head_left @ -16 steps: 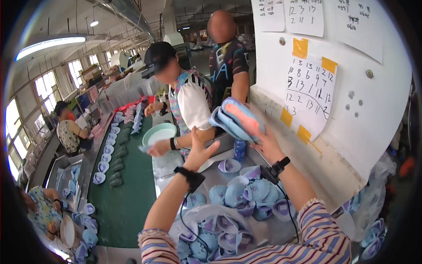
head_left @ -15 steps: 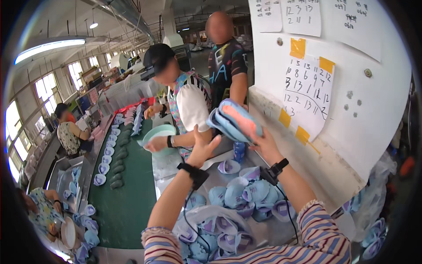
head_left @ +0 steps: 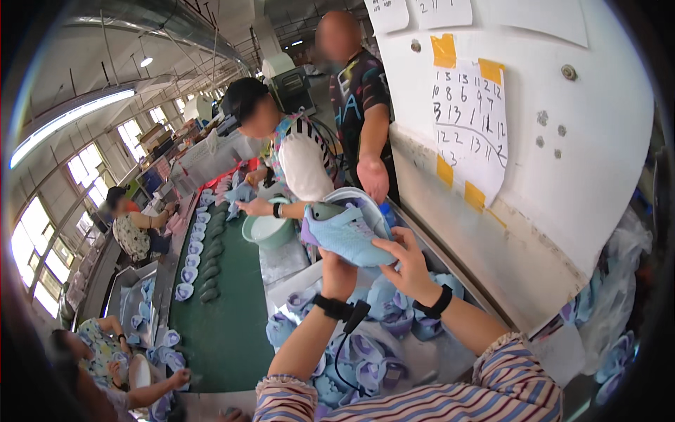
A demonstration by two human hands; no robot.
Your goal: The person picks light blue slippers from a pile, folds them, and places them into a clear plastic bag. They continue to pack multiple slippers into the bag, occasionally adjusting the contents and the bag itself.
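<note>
A light blue sneaker (head_left: pixel 344 238) with a lavender heel is held up in front of me, a dark green last showing in its opening. My left hand (head_left: pixel 339 274) is closed around its underside near the heel. At the toe, the fingers of my right hand (head_left: pixel 408 266) grip its side and top. Behind the sneaker shows another pale blue shoe piece (head_left: pixel 369 205), partly hidden; I cannot tell how it is held. Below my hands lie many light blue and lavender shoe uppers (head_left: pixel 383 302), some in a clear plastic bag (head_left: pixel 380 348).
A green conveyor belt (head_left: pixel 232 344) on the left carries rows of uppers and dark green lasts (head_left: pixel 211 274). A co-worker in a cap (head_left: pixel 302 162) works beside a mint basin (head_left: pixel 267 232). Another person's hand (head_left: pixel 373 176) hangs just beyond the sneaker. A white board (head_left: pixel 534 176) stands right.
The sneaker has turned from its pinkish sole to its blue upper. My left hand has closed on it from beneath. The capped co-worker's hand has left the basin.
</note>
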